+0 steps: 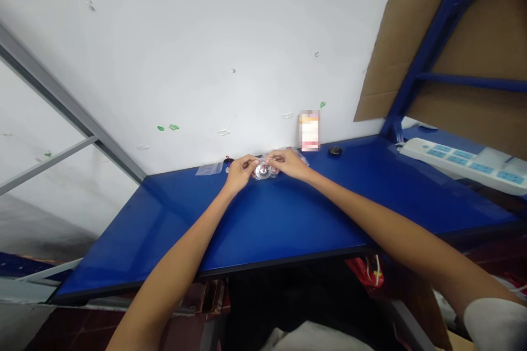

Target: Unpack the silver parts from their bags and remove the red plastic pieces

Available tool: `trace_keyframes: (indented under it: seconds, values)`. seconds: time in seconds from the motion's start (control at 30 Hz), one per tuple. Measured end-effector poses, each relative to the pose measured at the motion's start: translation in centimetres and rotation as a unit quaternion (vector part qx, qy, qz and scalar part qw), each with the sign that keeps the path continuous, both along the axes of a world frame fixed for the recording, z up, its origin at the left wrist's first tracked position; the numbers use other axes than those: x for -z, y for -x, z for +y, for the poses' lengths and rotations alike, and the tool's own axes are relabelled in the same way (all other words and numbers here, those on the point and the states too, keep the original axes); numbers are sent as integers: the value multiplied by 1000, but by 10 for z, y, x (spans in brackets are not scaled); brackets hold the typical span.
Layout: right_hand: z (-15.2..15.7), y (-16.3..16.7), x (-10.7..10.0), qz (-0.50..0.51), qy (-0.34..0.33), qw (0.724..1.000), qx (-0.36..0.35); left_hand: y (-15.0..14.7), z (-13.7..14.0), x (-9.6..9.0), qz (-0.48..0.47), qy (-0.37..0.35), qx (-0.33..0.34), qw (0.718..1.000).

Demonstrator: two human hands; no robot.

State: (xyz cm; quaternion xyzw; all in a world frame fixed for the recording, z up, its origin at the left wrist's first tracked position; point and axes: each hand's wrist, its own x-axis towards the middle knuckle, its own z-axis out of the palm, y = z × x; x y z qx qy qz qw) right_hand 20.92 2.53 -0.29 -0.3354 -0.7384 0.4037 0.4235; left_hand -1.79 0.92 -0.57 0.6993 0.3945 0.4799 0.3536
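Clear plastic film around a small round metal part (264,171) is pinched by the fingers of the left hand (240,171) and right hand (290,163), low over the blue desk (288,214) near the wall. It is judged light, slippery and crinkly; best gripped at the bag's edges.

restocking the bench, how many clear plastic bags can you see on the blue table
2: one empty clear bag lying flat by the wall, left of the hands, and one held between the left hand and right hand around a round metal part. More may be hidden behind the hands.
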Motion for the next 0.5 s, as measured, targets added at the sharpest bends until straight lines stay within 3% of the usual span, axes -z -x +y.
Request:
trace_keyframes:
  seconds: [0.5]
  values:
    - [-4,1,-1,-10,-6,1000,-9,1,0,1,14,22,-8,1000]
